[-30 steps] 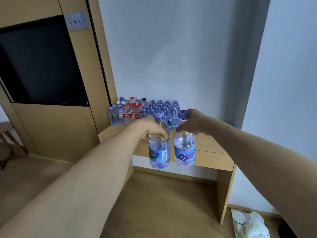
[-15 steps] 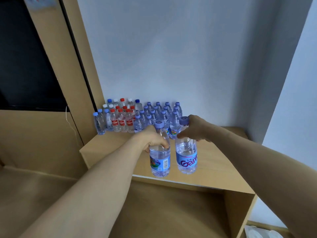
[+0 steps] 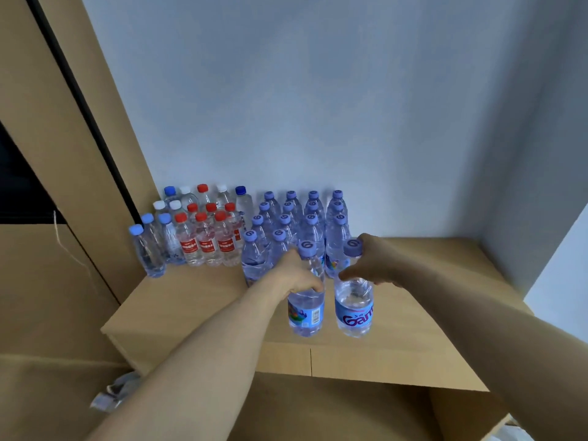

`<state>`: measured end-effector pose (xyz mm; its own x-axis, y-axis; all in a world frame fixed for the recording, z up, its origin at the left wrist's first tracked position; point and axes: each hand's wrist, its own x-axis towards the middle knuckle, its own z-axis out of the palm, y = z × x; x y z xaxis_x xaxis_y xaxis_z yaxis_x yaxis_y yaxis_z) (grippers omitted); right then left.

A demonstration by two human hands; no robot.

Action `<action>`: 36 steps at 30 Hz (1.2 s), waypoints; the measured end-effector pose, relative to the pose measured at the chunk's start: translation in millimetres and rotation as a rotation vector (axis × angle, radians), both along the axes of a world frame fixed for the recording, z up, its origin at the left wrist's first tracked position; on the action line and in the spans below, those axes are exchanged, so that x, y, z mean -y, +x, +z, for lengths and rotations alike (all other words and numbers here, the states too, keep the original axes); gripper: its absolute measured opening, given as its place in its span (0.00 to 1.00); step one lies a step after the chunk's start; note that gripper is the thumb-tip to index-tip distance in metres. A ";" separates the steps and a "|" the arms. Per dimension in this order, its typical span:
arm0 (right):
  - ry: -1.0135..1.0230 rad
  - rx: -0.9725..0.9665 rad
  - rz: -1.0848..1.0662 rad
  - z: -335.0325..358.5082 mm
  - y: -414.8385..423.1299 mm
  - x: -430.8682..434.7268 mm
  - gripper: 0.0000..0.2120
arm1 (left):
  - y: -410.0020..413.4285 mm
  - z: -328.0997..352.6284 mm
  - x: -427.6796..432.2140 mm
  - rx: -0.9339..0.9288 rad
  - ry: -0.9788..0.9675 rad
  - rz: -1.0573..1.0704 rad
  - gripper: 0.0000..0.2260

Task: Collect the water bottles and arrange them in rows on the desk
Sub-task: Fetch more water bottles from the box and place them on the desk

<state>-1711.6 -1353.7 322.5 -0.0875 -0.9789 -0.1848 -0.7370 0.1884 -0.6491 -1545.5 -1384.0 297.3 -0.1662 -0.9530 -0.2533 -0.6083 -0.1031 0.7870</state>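
At the front edge of the light wooden desk, the left hand curls round a clear purple-capped plastic water bottle at its shoulder. The right hand grips a matching bottle by the neck. Both are upright, probably to extend the purple-capped rows behind.

Bedroom-like room: wooden desk, wall-mounted screen

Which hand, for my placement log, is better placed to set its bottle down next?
Likely left: the left hand holds its clear plastic purple-capped bottle nearer the unfinished front row; the right hand's bottle is farther right.
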 end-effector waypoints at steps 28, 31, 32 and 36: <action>0.111 -0.024 0.047 -78.6 -36.4 154.5 0.36 | -51.7 -76.8 132.3 -0.055 0.053 0.162 0.37; 0.144 -0.084 0.078 -71.6 -36.5 151.6 0.34 | -47.2 -64.6 135.6 -0.019 -0.031 0.147 0.36; 0.174 -0.140 0.107 -65.9 -35.9 149.7 0.33 | -45.1 -59.6 137.5 0.051 -0.084 0.100 0.36; 0.190 -0.487 0.196 -38.9 -28.3 143.7 0.22 | -43.5 -40.8 136.5 0.525 -0.181 -0.263 0.23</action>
<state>-1739.9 -1497.5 283.6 -0.0269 -0.9388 -0.3434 -0.9763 0.0985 -0.1927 -1589.1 -1520.4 256.5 -0.2983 -0.9326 -0.2030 -0.9063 0.2101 0.3667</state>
